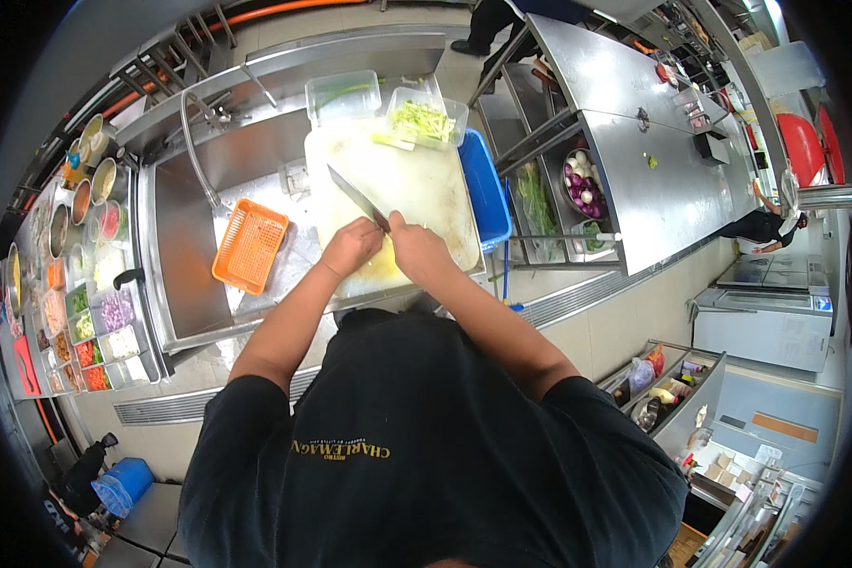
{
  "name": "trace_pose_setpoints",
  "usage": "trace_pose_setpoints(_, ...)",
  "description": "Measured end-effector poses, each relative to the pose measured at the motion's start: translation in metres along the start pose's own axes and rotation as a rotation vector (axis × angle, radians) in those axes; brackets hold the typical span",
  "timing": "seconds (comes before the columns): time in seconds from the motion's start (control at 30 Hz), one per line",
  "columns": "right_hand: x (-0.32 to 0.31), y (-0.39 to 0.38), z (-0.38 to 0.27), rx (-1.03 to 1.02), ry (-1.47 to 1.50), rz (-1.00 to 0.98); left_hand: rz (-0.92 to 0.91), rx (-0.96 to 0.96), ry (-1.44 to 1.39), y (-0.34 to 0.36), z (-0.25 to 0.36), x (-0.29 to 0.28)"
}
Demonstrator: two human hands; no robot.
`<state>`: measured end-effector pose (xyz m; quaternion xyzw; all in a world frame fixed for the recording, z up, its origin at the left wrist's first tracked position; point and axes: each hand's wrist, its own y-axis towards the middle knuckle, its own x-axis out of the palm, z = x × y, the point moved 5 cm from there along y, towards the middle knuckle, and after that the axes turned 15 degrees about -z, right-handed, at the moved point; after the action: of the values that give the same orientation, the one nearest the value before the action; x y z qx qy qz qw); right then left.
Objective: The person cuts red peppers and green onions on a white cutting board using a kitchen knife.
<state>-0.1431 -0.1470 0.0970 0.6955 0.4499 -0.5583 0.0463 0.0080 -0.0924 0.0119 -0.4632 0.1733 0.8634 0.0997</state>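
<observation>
A kitchen knife (pixel 356 197) is held over the white cutting board (pixel 426 189), its blade pointing away and to the left. My right hand (pixel 418 248) is closed round the handle end. Close beside it, my left hand (pixel 352 246) is closed near the blade's heel; its fingertips are hidden, so what it grips cannot be made out. A yellowish patch (pixel 381 269) shows on the board just below the hands. At the board's far edge a clear tub (pixel 454 106) holds chopped pale green vegetable, with a few pieces lying beside it.
The board lies across a steel sink (pixel 180 237) with a tap hose. An orange basket (pixel 250 246) stands in the sink, left of the board. Another clear tub (pixel 343 97) sits behind; a blue bin (pixel 483 189) adjoins the right side. Ingredient containers (pixel 114 308) line the left.
</observation>
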Motion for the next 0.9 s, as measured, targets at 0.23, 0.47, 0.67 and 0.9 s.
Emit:
trace_pose_setpoints(0.23,-0.002,0.003,0.011,0.002,0.147,0.029,0.101,-0.004,-0.023,0.003,0.007,-0.004)
trace_pose_setpoints(0.47,-0.05,-0.061,0.04,-0.189,-0.192,0.34,0.36,-0.491,-0.388,-0.005,0.008,-0.024)
trace_pose_setpoints(0.67,-0.057,-0.088,0.025,-0.477,-0.198,0.402,0.151,-0.399,-2.012,0.019,0.007,-0.016)
trace_pose_setpoints(0.9,-0.039,-0.056,0.066,-0.149,0.576,0.359,0.123,-0.463,-2.286,0.037,-0.008,0.022)
